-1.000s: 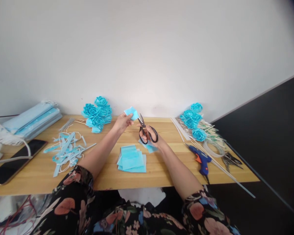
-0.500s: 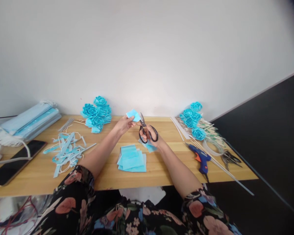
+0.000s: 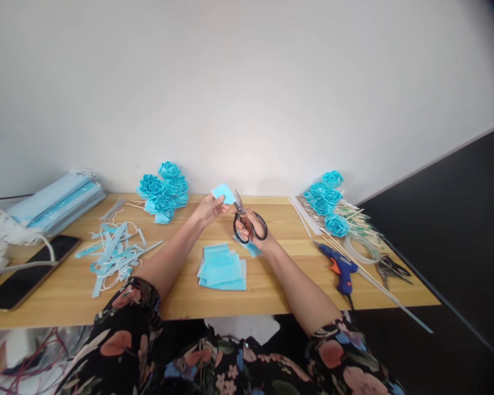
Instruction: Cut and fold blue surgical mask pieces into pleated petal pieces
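Note:
Above the back half of the wooden table, my left hand [image 3: 211, 210] pinches a small folded blue piece of mask fabric [image 3: 223, 193]. My right hand [image 3: 251, 226] grips a pair of scissors [image 3: 240, 209] with black loop handles, the blades parted and close to the fabric's right edge. Whether the blades touch it I cannot tell. Nearer to me lies a stack of blue fabric squares [image 3: 223, 269]. More blue fabric [image 3: 253, 248] rests on the table under my right hand, partly hidden by it.
Blue fabric roses [image 3: 162, 192] stand back left, more roses [image 3: 327, 200] back right. Cut strips and ear loops [image 3: 113, 255], a phone [image 3: 33, 271] and face masks [image 3: 57, 203] lie left. To the right are a glue gun [image 3: 341, 267], sticks [image 3: 391, 296], a tape roll [image 3: 364, 251] and pliers [image 3: 391, 267].
The scissor blades have opened wider beside the fabric. Both hands stay in nearly the same place, and the view has shifted slightly.

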Demonstrator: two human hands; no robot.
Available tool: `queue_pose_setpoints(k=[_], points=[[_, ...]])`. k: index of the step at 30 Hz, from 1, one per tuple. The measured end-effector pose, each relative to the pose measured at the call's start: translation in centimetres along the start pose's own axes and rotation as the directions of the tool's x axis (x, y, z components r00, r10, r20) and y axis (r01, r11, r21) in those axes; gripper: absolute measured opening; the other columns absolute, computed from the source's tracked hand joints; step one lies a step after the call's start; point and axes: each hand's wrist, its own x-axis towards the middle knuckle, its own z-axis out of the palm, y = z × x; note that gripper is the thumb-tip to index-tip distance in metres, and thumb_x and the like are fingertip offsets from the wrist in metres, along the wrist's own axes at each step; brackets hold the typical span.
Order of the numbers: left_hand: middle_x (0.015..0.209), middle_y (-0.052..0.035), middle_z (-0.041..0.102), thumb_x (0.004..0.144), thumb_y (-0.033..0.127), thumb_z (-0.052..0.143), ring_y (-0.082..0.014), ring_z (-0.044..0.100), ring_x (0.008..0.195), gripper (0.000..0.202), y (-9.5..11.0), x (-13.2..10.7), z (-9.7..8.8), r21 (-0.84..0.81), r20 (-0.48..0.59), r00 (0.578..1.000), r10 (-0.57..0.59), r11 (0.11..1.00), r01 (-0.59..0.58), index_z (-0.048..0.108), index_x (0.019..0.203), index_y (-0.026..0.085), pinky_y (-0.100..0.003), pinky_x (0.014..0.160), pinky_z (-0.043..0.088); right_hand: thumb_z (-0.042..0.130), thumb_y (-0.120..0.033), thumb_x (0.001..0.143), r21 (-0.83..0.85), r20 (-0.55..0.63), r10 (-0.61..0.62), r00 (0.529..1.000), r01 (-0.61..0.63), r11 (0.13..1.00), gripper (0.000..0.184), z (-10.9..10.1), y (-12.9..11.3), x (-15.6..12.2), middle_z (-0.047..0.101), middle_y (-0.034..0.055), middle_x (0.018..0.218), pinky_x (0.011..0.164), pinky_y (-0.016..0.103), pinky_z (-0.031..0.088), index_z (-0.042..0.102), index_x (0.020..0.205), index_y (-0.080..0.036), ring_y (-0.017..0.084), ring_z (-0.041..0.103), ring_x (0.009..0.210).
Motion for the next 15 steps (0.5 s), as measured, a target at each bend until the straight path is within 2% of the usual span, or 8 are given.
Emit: queue_pose_setpoints(k=[15], points=[[0.063,-0.0013,0.069,0.064,0.031,0.090,-0.0101,0.065,0.052,0.039,-0.7,0.9,-1.3,-0.018,0.102,0.993,0.059,0.998,-0.057,0.062,0.081,0.012,-0.017,0.053,0.051,0.065,-0.067,0.079,-0.034,-0.016,-0.031,0.999,0.030,0.999,0.055,0.2,0.4,0.1,0.046,-0.0100,0.050,0.034,0.019,0.034,0.063,0.102,-0.017,0.004,0.033,0.032]])
